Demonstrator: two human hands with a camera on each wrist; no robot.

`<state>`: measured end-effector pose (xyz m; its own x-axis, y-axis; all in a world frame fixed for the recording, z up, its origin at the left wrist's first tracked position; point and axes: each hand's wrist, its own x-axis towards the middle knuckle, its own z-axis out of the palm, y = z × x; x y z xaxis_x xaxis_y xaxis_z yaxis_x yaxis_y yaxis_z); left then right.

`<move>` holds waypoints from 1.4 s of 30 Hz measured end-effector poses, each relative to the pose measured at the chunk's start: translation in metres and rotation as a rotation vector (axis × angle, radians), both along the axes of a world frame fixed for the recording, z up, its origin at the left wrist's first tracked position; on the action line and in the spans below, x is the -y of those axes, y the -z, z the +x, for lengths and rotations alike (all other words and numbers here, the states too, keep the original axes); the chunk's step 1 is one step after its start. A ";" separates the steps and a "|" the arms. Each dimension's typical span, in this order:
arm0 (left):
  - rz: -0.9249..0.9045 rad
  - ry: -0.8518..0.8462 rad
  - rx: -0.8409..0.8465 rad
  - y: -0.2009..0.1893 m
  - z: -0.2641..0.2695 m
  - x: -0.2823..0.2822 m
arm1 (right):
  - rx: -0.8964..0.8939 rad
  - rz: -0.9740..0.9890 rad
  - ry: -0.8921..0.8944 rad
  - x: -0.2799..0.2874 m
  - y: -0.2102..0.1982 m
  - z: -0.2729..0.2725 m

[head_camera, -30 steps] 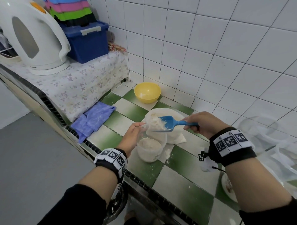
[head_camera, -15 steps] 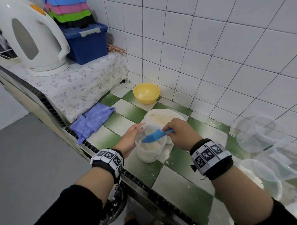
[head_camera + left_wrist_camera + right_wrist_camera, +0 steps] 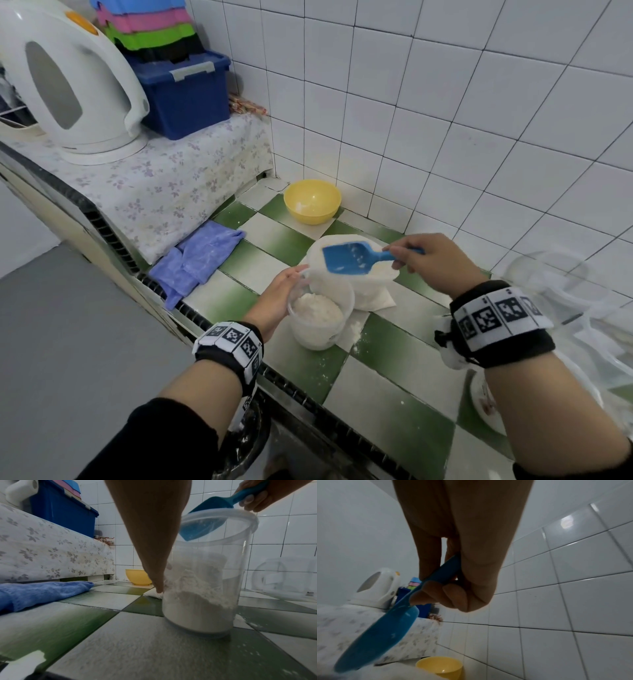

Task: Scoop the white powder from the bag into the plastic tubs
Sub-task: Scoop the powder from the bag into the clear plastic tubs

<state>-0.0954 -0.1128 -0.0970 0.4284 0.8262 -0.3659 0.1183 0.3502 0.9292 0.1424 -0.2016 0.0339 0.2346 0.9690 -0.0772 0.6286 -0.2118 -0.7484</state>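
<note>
Centrally, on the green-and-white tiled counter [image 3: 394, 404]: one clear plastic tub [image 3: 320, 317], upright, open mouth up, holding a mound of white powder [image 3: 317, 310] that the left wrist view shows reaching past half its height. The bag [image 3: 368, 291] of powder stands just behind it, touching or nearly so, mouth open upward.

Blue scoop [image 3: 347, 257] — held in the air over the bag's mouth, behind and above the tub. Its long axis runs roughly level, left to right across the head view: handle toward the right hand, open blade end pointing left. The bowl faces up and carries only a dusting of powder.

Right hand [image 3: 428, 262] — fingers and thumb curled round the scoop's handle, clamped on it; the right wrist view shows the handle passing between thumb and bent fingers.

Left hand [image 3: 277, 298] — set against the tub's left side near the rim, fingers laid along the wall. How far they wrap round it cannot be told.

Also present: yellow bowl [image 3: 312, 202] by the wall, well behind the bag; blue cloth [image 3: 195, 262] to the left; white kettle [image 3: 68, 85] and blue storage box [image 3: 185, 96] on the raised, cloth-covered ledge; spilt powder on the tiles around the tub's base.
</note>
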 end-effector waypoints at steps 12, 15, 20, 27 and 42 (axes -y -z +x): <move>0.022 0.034 -0.049 -0.013 0.003 0.001 | 0.853 -0.162 -0.088 -0.028 0.030 0.001; 0.031 0.035 -0.047 -0.014 0.003 0.002 | 0.897 -0.212 -0.142 -0.032 0.036 -0.011; 0.058 0.022 -0.063 -0.011 0.003 0.001 | 0.751 -0.273 -0.094 -0.039 0.047 -0.017; 0.072 0.042 -0.063 -0.005 0.003 0.000 | 0.462 -0.366 0.073 -0.047 0.052 -0.015; 0.064 0.089 -0.072 -0.007 0.000 0.003 | 0.009 -0.349 0.296 -0.052 0.064 -0.002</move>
